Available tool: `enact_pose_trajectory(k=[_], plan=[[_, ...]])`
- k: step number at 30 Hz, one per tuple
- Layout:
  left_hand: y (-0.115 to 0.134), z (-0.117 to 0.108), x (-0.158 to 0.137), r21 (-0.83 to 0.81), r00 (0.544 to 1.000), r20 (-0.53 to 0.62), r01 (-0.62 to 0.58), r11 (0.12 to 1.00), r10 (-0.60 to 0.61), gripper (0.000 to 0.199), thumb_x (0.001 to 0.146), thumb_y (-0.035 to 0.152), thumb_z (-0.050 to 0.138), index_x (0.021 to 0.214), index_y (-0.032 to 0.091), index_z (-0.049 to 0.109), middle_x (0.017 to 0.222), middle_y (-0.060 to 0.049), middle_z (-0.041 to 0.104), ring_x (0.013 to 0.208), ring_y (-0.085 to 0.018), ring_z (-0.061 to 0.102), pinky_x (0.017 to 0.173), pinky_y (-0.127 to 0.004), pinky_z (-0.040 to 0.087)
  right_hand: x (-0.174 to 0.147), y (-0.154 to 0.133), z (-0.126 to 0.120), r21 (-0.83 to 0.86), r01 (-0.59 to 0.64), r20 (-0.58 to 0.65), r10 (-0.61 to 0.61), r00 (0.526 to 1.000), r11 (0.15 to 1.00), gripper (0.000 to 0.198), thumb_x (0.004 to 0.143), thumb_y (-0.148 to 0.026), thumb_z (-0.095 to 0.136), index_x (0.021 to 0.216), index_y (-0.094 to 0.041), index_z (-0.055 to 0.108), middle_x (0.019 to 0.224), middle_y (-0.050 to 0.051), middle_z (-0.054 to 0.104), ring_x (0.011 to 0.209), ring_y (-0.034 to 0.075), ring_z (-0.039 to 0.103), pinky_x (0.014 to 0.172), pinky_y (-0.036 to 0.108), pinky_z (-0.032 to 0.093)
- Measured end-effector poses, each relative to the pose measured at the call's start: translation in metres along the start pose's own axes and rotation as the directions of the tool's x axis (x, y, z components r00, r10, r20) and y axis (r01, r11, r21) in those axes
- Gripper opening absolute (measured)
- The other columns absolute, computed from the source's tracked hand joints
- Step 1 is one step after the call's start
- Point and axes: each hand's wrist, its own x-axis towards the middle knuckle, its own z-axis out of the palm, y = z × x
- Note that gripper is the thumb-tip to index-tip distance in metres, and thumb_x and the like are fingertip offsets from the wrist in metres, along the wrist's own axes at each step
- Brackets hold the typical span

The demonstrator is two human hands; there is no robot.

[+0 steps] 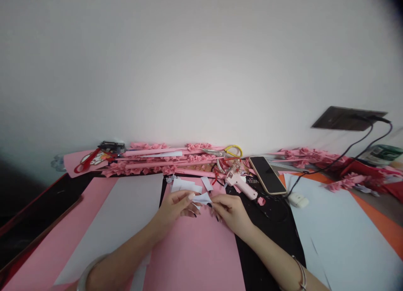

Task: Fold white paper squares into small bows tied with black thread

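Between my two hands is a small piece of white paper point(202, 198), held just above a pink sheet point(195, 249). My left hand point(179, 203) pinches its left end between thumb and fingers. At the right end, the fingertips of my right hand point(231, 210) grip the same paper. Several white paper pieces point(185, 185) lie flat just behind my left hand, and one more white strip point(206, 183) rests a little to their right. A pale pink glue gun point(242, 186) lies behind my right hand.
Pink paper flower stems point(157, 159) are piled along the wall, with yellow-handled scissors point(233, 151) and red-handled scissors point(86, 160) on them. A phone point(267, 175) and white charger point(297, 199) lie to the right. Black cables point(355, 150) run to a wall socket point(343, 118).
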Motion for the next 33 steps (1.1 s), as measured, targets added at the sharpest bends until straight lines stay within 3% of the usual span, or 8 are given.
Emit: enact_pose_trajectory(k=[7,15,20,24,26,30,33], plan=[[0.0,0.0,0.001,0.143,0.999,0.038,-0.009,0.99,0.003,0.035,0.074,0.036,0.06,0.101,0.015,0.059,0.083,-0.006,0.065,0.066,-0.017,0.064,0.065,-0.031,0.049,0.001,0.001,-0.006,-0.16,0.088,0.029,-0.085,0.996,0.983,0.021,0.086,-0.019,0.047,0.087,-0.016,0.067,0.066,0.005,0.062,0.055,0.014,0.057,0.055,0.024,0.045],[-0.005,0.002,0.0,0.207,0.992,0.117,-0.078,0.975,0.055,0.024,0.077,0.032,0.058,0.093,0.014,0.057,0.079,-0.004,0.062,0.062,-0.015,0.063,0.061,-0.029,0.05,0.001,0.0,-0.007,-0.155,0.131,0.03,-0.128,0.991,0.979,0.021,0.086,-0.015,0.048,0.089,-0.018,0.068,0.076,0.007,0.066,0.066,0.017,0.061,0.062,0.025,0.047],[-0.005,0.004,-0.001,0.334,0.995,0.097,-0.037,0.942,0.004,0.021,0.08,0.035,0.053,0.086,0.015,0.055,0.058,0.003,0.056,0.046,-0.011,0.057,0.045,-0.022,0.043,0.002,-0.004,-0.007,-0.124,0.151,0.043,-0.146,0.988,0.981,0.02,0.086,-0.014,0.047,0.09,-0.018,0.066,0.079,0.007,0.067,0.068,0.016,0.061,0.064,0.024,0.047],[-0.008,0.002,0.0,0.414,0.996,0.084,-0.001,0.91,-0.037,0.031,0.081,0.042,0.05,0.063,0.016,0.048,0.05,0.004,0.054,0.035,-0.007,0.047,0.036,-0.017,0.033,0.001,-0.006,-0.004,-0.095,0.098,-0.001,-0.099,0.995,0.991,0.014,0.083,-0.015,0.051,0.082,-0.017,0.065,0.068,0.004,0.064,0.058,0.014,0.058,0.056,0.022,0.044],[-0.008,0.002,0.0,0.405,0.994,0.082,0.027,0.914,-0.066,0.035,0.079,0.046,0.05,0.061,0.016,0.047,0.046,0.005,0.051,0.033,-0.006,0.043,0.035,-0.017,0.032,0.001,-0.005,-0.002,-0.027,0.028,-0.019,-0.028,0.999,0.999,0.01,0.081,-0.017,0.054,0.076,-0.016,0.063,0.059,0.001,0.06,0.051,0.012,0.054,0.05,0.02,0.041],[-0.005,0.003,0.0,0.392,0.984,0.124,0.073,0.917,-0.131,0.039,0.077,0.052,0.05,0.063,0.015,0.05,0.042,0.007,0.046,0.03,-0.004,0.036,0.032,-0.015,0.026,0.0,-0.002,0.002,0.102,-0.048,0.073,0.04,0.997,0.994,0.016,0.085,-0.023,0.05,0.071,-0.016,0.054,0.055,-0.002,0.054,0.044,0.01,0.05,0.044,0.018,0.038],[-0.003,0.004,-0.001,0.403,0.973,0.168,0.08,0.912,-0.159,0.04,0.075,0.053,0.052,0.064,0.015,0.052,0.043,0.007,0.046,0.03,-0.004,0.035,0.031,-0.015,0.024,-0.001,-0.004,0.003,0.024,0.017,0.16,-0.021,0.987,1.0,0.019,0.086,-0.025,0.047,0.069,-0.017,0.048,0.057,-0.002,0.05,0.047,0.01,0.047,0.046,0.019,0.036]])
